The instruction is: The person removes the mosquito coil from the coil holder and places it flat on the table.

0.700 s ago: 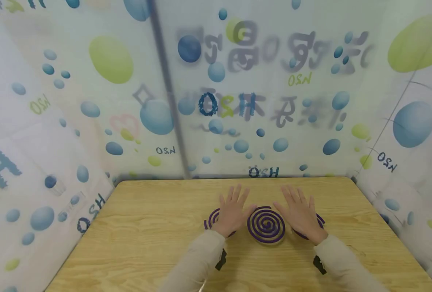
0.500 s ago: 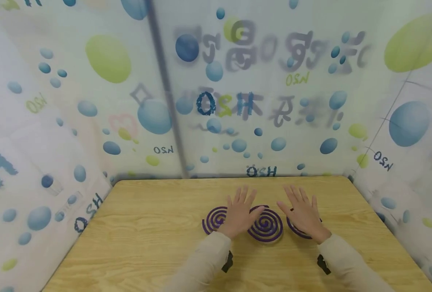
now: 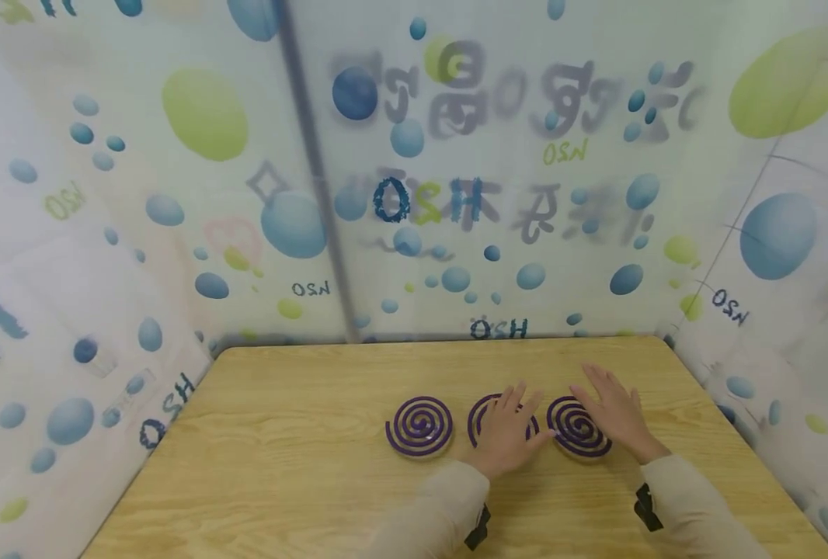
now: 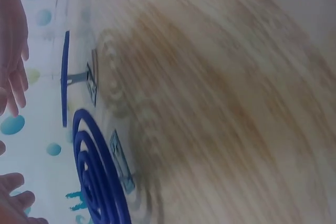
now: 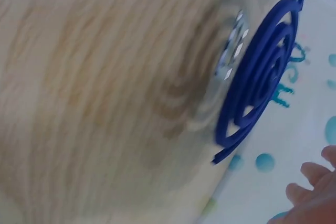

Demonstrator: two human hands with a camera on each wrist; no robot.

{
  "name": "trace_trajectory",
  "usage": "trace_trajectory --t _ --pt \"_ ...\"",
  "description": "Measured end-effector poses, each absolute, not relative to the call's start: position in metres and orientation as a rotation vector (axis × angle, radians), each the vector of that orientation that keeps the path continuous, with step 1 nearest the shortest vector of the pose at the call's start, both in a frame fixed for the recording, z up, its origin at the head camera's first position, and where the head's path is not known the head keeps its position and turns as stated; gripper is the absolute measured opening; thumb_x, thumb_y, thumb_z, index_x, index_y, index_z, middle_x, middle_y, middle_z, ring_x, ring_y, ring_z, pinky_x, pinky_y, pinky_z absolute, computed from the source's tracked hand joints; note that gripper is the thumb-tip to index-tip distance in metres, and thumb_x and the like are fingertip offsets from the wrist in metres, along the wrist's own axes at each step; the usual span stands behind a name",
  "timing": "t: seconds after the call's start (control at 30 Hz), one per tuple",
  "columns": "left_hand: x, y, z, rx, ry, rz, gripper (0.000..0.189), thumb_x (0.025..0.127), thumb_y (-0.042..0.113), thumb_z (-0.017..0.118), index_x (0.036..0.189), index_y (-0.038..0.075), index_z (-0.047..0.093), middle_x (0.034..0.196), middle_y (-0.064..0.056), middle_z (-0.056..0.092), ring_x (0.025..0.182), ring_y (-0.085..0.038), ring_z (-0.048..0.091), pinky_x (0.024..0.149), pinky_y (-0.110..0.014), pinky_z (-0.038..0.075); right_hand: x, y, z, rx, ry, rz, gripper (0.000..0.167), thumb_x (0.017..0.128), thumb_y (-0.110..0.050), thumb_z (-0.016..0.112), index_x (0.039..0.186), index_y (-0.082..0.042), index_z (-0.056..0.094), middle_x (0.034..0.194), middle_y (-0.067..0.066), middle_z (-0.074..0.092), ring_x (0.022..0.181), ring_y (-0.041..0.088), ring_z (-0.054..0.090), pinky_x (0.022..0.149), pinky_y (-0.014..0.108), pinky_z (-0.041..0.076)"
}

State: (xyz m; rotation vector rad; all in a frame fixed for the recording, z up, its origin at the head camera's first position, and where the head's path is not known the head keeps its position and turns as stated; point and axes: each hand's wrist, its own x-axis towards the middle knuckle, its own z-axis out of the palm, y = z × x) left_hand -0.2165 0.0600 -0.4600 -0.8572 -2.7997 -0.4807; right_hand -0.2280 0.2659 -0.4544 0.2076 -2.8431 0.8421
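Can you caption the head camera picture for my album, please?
Bare left hand and right hand near three purple spiral coils raised above a light-brown wooden table.

Small booth-like enclosure (image 3: 92,256), bubble-printed H2O sheets (image 3: 379,256) on three sides, wood-grain table (image 3: 281,442) inside
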Motion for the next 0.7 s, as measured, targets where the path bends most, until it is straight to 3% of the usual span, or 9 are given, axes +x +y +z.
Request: trace_trajectory --t 0.17,0.37,0.53,0.7 --pt "-0.215 0.072 -0.465 -0.877 -2.752 -0.653 0.058 0.086 0.045 0.05 0.136 0.019 0.035 0.136 -0.009 0.036 0.123 -0.024 0.035 0.095 -0.037 0.037 -0.228 0.277 -0.462 0.174 -2.844 0.902 0.065 0.093 -0.043 0.035 0.137 0.004 0.023 0.137 0.03 0.022 0.122 0.051 0.015 0.09 0.07 0.004" --pt "-0.216 0.084 -0.466 -0.782 -2.769 -0.899 0.054 0.084 0.039 0.057 0.132 0.02 0.041 0.123 -0.002 0.045 0.11 -0.013 0.045 0.086 -0.023 0.043 -0.228 0.287 -0.464 0.16 -2.784 1.061 0.062 0.093 -0.038 0.039 0.134 0.007 0.027 0.134 0.032 0.026 0.12 0.05 0.023 0.096 0.06 0.019" --pt "-0.219 0.093 -0.469 -0.67 -2.78 -1.105 0.049 0.082 0.031 0.062 0.127 0.017 0.047 0.114 0.0 0.048 0.102 -0.01 0.049 0.085 -0.021 0.042 -0.225 0.295 -0.466 0.086 -2.822 1.184 0.063 0.093 -0.037 0.04 0.133 0.009 0.025 0.129 0.036 0.029 0.115 0.051 0.03 0.089 0.059 0.031" --pt "-0.222 0.1 -0.471 -0.621 -2.751 -1.282 0.045 0.08 0.022 0.065 0.121 0.009 0.052 0.104 -0.002 0.05 0.088 -0.009 0.051 0.075 -0.019 0.044 -0.222 0.303 -0.472 0.018 -2.833 1.231 0.058 0.092 -0.029 0.046 0.129 0.013 0.031 0.119 0.035 0.042 0.105 0.047 0.044 0.082 0.05 0.043"
